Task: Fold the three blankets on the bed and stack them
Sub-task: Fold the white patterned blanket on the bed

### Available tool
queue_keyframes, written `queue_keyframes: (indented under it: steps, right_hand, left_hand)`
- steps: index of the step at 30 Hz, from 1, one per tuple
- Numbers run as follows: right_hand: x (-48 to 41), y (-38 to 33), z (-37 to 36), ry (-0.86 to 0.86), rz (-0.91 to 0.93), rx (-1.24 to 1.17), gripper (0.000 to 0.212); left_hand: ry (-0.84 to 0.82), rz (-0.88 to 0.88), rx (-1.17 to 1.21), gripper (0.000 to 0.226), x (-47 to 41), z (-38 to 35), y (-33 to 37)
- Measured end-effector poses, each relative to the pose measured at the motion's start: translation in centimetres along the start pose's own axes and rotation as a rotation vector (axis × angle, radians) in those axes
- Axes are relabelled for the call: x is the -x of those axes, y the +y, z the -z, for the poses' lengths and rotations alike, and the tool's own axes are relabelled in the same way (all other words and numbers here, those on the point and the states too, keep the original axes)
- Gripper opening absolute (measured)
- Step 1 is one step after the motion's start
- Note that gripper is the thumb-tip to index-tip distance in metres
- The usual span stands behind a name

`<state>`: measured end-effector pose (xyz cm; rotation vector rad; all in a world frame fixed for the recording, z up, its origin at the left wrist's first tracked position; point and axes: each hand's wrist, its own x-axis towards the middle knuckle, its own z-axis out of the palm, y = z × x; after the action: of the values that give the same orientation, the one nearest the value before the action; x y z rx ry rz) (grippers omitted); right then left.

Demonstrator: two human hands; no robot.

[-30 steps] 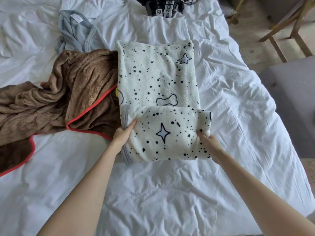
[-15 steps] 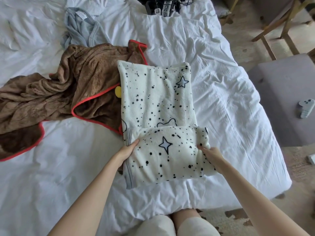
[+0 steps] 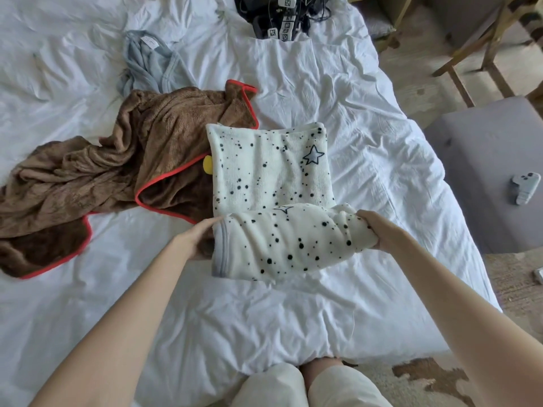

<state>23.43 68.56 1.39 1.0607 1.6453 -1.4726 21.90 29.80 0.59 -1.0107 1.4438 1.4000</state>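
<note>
A person's view looking down over a bed (image 3: 323,318) covered in rumpled white sheets, with both bare forearms reaching forward. Between the hands lies a cream spotted blanket (image 3: 270,171) printed with black dots and outlined stars, already folded into a long strip that runs away from the person. Its near end is doubled over into a thick fold, and that fold spans the gap from one hand to the other. The left grip (image 3: 194,239) is flat, fingers straight, and presses against the grey-trimmed left end of the fold, which sits slightly raised off the sheet. The right grip (image 3: 373,230) has its fingers curled round the bunched right end and holds it firmly. To the left, touching the strip's edge and partly beneath it, a brown blanket (image 3: 117,160) with red trim sprawls unfolded. Beyond that, a pale grey-blue blanket (image 3: 147,63) lies crumpled. Black gear (image 3: 279,19) sits at the far end of the bed. A grey stool (image 3: 484,171) stands to the right on the floor, with a small grey object (image 3: 526,188) on it
</note>
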Motion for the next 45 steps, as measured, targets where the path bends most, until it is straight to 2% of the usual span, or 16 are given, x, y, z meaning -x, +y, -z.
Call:
queue_keyframes:
  steps: [6, 8, 11, 13, 15, 17, 19, 22, 24, 26, 30, 33, 39, 42, 44, 45]
  right_hand:
    - [-0.9, -6.5, -0.4, -0.019, 0.253, -0.220, 0.024]
    - [-1.5, -7.8, -1.2, -0.055, 0.338, -0.225, 0.026]
    - [-2.8, -8.6, -2.9, -0.040, 0.399, -0.035, 0.028]
    - [-3.9, -8.6, -3.9, 0.023, 0.405, 0.073, 0.044]
    - [-5.0, -8.6, -4.5, 0.126, 0.444, 0.110, 0.050]
    - [-6.1, -9.0, -4.7, 0.245, 0.487, 0.156, 0.058]
    - [-7.4, -9.6, -4.5, 0.325, 0.492, 0.201, 0.080]
    - [-9.4, -10.5, -4.4, 0.197, 0.426, 0.123, 0.105]
    - [-10.4, -10.8, -4.6, 0.069, 0.396, 0.033, 0.100]
    - [-10.9, -11.2, -4.7, 0.034, 0.419, -0.011, 0.086]
    - [-11.9, -12.8, -5.5, 0.110, 0.566, 0.012, 0.048]
    - [-12.2, -14.9, -6.1, 0.225, 0.700, 0.062, 0.015]
    - [-14.9, -18.8, -7.0, 0.338, 0.721, 0.268, 0.032]
    - [-16.3, -20.0, -7.5, 0.341, 0.699, 0.234, 0.030]
    - [-16.7, -20.6, -7.4, 0.336, 0.675, 0.190, 0.028]
    - [-16.9, -20.7, -7.3, 0.343, 0.662, 0.187, 0.027]
  left_hand:
    - [-0.059, -0.221, 0.360, 0.055, -0.2, 1.8, 5.8]
    - [-0.066, -0.328, 0.303, 0.065, -0.4, 1.5, 6.9]
    - [-0.040, -0.485, 0.109, 0.078, -0.4, -0.1, 7.8]
    - [0.038, -0.581, -0.066, 0.069, -0.7, -1.5, 8.4]
    - [0.170, -0.696, -0.156, 0.055, -1.4, -2.9, 8.8]
    - [0.411, -0.861, -0.234, 0.056, -2.3, -3.8, 9.6]
    - [0.588, -0.976, -0.258, 0.063, -3.4, -4.2, 10.5]
    - [0.435, -0.842, -0.160, 0.079, -5.2, -4.8, 12.3]
    - [0.406, -0.773, -0.247, 0.077, -6.4, -4.9, 12.9]
    - [0.501, -0.790, -0.385, 0.069, -7.1, -4.8, 13.1]
    - [0.782, -0.940, -0.619, 0.057, -7.3, -4.7, 13.6]
    - [0.899, -1.025, -0.560, 0.054, -7.2, -4.0, 14.6]
    - [0.995, -0.953, -0.501, 0.038, -7.5, -3.9, 16.9]
    - [1.132, -1.244, -0.737, 0.042, -6.7, -5.8, 16.7]
    - [0.906, -1.481, -1.006, 0.046, -6.9, -8.0, 16.1]
    - [0.781, -1.515, -1.137, 0.047, -7.3, -8.9, 15.7]
